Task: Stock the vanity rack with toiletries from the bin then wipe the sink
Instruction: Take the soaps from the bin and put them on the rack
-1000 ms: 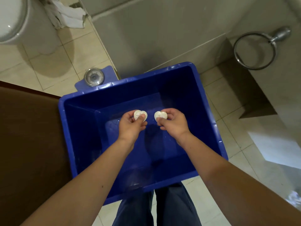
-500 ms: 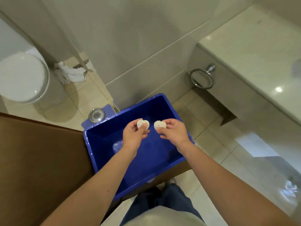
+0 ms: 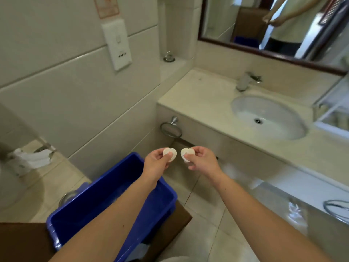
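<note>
The blue rectangular plastic bin (image 3: 90,210) stands on a brown surface (image 3: 22,241). Above its far right corner the left hand (image 3: 155,165) pinches a small white heart-shaped soap (image 3: 170,153) between thumb and fingers. Just right of the bin the right hand (image 3: 203,161) pinches a second white heart-shaped soap (image 3: 187,153), near the first but apart. Further right of the bin are the white oval sink (image 3: 245,108) and the glass rack (image 3: 334,108).

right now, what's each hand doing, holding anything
Left hand: closed, pinching a small white heart-shaped soap.
Right hand: closed, pinching a second white heart-shaped soap.
</note>
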`<state>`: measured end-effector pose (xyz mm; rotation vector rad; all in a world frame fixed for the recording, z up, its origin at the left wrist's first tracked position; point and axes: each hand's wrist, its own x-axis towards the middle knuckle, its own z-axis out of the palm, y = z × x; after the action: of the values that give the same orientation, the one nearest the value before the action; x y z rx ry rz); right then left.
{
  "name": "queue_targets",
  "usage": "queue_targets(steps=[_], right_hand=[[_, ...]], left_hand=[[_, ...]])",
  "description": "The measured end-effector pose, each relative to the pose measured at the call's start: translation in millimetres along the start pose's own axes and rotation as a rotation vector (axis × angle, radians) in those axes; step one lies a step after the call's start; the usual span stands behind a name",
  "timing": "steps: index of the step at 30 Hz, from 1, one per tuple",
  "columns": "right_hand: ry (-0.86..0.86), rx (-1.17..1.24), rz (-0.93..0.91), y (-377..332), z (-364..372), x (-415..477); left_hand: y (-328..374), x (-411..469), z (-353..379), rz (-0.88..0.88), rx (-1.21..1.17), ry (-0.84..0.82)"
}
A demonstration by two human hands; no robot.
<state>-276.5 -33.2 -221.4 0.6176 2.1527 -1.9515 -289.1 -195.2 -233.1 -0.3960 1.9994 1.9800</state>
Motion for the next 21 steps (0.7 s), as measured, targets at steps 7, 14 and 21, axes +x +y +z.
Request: queue_targets(steps=[7,14,21], right_hand=[[0.105,0.039,-0.080,-26,-132,-43],[0.256,0.090,-0.141,-27,-259,-84],[0.394,0.170,-0.165,-18,-358,-117]], left_hand=[[38,-31,122,0.121,0.065,-0.135],[59,-67,242,0.211,0.116,-0.243],[69,-94,346,0.248,0.192,-0.390]])
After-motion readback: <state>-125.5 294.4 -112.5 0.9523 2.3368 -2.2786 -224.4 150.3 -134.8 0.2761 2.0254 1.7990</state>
